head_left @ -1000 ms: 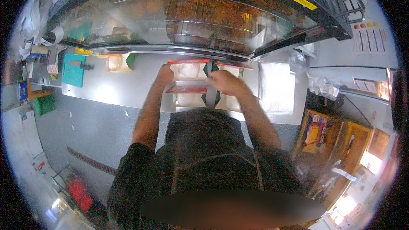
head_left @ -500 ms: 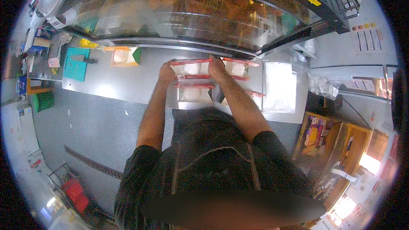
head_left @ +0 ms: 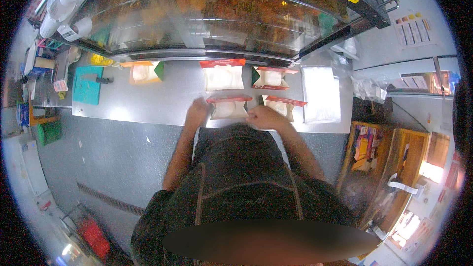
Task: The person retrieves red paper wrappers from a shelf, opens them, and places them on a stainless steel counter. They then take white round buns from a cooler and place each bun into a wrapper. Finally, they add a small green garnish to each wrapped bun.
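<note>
Four red-rimmed boxes sitting filled on the tabletop [head_left: 162, 106]; left hand [head_left: 197, 111] and right hand [head_left: 263, 117] are gripping the near-left box [head_left: 227, 108], fingers closing on its sides, looking nearly finished.

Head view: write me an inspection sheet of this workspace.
Surface: steel counter, bare in patches, below a glass display case.
Job's things: red-rimmed paper box between both hands; three similar boxes nearby; orange-rimmed box to the left.
Clutter: teal cutting board with a knife, stack of white sheets.
Grippers: left hand and right hand touch the near box's sides.
Cables: nothing seen.
Surroundings: grey floor, wooden shelving to the right.
</note>
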The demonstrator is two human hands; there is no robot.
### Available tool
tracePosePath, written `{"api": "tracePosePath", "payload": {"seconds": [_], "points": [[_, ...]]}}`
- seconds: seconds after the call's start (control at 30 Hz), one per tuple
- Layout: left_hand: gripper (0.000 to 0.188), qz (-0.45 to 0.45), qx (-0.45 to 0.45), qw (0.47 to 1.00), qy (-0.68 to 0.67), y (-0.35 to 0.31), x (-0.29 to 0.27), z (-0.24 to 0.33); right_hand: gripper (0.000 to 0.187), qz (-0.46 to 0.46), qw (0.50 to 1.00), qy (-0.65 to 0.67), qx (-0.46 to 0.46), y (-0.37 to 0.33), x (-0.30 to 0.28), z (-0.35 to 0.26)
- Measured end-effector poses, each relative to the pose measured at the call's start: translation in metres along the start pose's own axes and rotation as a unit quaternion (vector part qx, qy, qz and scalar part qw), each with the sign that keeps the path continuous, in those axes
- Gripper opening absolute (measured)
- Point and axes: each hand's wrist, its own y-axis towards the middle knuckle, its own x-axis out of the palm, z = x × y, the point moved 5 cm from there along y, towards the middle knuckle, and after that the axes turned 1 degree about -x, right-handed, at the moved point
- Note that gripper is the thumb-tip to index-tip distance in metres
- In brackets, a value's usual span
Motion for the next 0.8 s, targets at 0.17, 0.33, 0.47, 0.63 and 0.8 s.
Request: {"api": "tracePosePath", "payload": {"seconds": [0.17, 0.33, 0.47, 0.63, 0.8], "points": [[0.057, -0.024, -0.038, 0.998, -0.048, -0.026, 0.019, 0.028, 0.07, 0.285, 0.946, 0.056, 0.142, 0.042, 0.058, 0.026], [0.061, -0.053, -0.089, 0.991, 0.081, -0.012, 0.022, 0.009, 0.057, 0.192, 0.954, 0.12, 0.194, 0.049, 0.059, 0.047], [0.054, -0.013, -0.003, 0.996, 0.085, -0.008, 0.022, -0.014, 0.057, 0.277, 0.946, 0.115, 0.123, 0.04, 0.055, 0.049], [0.048, 0.005, -0.049, 0.996, 0.076, -0.013, 0.023, -0.018, 0.062, 0.271, 0.941, 0.158, 0.125, 0.055, 0.071, 0.067], [0.046, -0.011, -0.106, 0.987, 0.121, -0.017, 0.005, 0.023, 0.065, 0.272, 0.956, 0.064, 0.088, 0.03, 0.03, 0.023]]}}
